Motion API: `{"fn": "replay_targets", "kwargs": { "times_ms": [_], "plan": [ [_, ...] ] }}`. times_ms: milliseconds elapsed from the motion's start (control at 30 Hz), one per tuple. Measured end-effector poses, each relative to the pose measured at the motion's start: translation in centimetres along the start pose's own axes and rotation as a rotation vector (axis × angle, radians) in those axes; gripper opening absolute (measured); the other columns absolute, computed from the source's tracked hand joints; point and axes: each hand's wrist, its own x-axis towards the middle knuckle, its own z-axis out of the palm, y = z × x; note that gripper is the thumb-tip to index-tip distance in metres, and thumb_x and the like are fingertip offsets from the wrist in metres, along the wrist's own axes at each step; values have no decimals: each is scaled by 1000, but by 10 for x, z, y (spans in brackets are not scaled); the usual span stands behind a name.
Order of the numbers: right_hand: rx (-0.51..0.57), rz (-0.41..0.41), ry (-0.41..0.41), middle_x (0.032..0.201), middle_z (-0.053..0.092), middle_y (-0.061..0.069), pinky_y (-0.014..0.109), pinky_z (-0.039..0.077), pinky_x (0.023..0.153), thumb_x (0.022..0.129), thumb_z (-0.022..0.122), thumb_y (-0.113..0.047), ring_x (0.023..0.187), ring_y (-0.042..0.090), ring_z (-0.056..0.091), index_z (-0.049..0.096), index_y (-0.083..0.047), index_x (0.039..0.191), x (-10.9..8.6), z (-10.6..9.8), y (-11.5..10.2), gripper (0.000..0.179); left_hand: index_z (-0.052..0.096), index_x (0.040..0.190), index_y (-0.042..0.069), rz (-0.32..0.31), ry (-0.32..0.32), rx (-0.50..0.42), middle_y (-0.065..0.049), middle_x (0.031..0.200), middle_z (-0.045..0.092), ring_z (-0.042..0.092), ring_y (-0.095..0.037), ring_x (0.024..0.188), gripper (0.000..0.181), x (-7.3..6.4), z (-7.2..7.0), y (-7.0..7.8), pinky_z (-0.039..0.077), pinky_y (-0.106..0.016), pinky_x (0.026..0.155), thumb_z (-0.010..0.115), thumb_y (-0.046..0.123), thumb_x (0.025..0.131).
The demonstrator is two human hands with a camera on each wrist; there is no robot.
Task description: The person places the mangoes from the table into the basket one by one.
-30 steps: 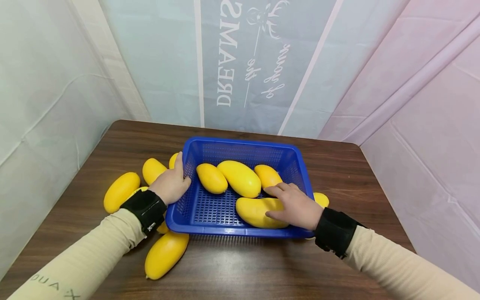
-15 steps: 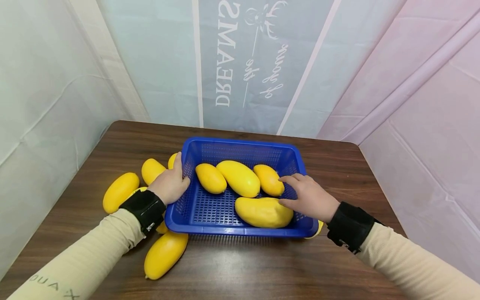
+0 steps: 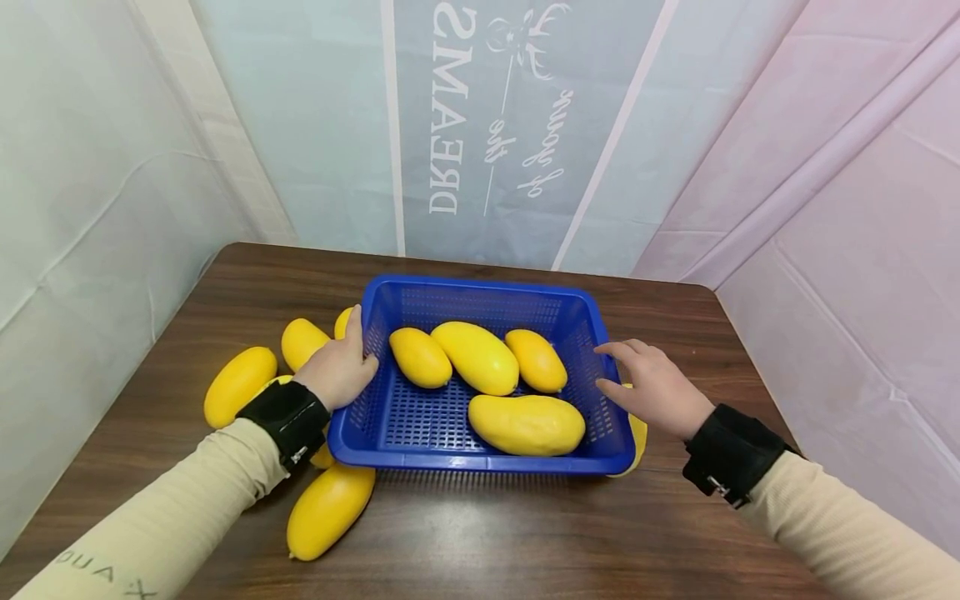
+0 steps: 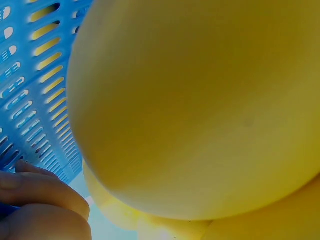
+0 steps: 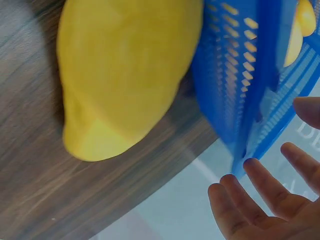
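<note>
A blue perforated plastic basket [image 3: 483,462] stands on the table, with several mango-shaped yellow fruits [image 3: 477,358] lying in it. My left hand [image 3: 339,371] grips the basket's left rim; in the left wrist view its fingers [image 4: 42,195] curl at the rim, and a large yellow fruit [image 4: 200,110] fills most of the picture. Over the right rim is my right hand [image 3: 656,385], its fingers spread and holding nothing. Beneath it, a mango-like yellow fruit [image 5: 125,75] lies on the table beside the basket's right wall, mostly hidden by basket and hand in the head view.
More yellow fruits [image 3: 240,386] lie on the brown wooden table [image 3: 480,542] left of the basket, some partly hidden by the left arm. One yellow fruit [image 3: 330,510] is near the basket's front left corner. Fabric curtains [image 3: 330,125] hang behind and along both sides.
My right hand has let go of the large front fruit, leaving it in the basket, and moved right, out over the right rim. The left hand stays on the left rim.
</note>
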Motion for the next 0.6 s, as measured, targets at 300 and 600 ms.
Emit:
{"fn": "replay_targets", "kwargs": {
  "times_ms": [300, 600],
  "plan": [
    [25, 73, 3, 133, 55, 28, 67, 44, 97, 95, 62, -20, 124, 48, 50, 53, 2, 136, -8, -1, 24, 47, -19, 155, 2, 6, 5, 8, -9, 63, 57, 59, -18, 45, 84, -1, 0, 0, 52, -29, 46, 42, 24, 101],
    [7, 135, -13, 134, 50, 34, 68, 43, 95, 96, 60, -23, 123, 55, 46, 50, 6, 137, -15, 10, 40, 51, -19, 155, 3, 10, 3, 1, -8, 62, 56, 59, -18, 44, 84, 0, 1, 0, 51, -29, 46, 42, 24, 101]
  ]
}}
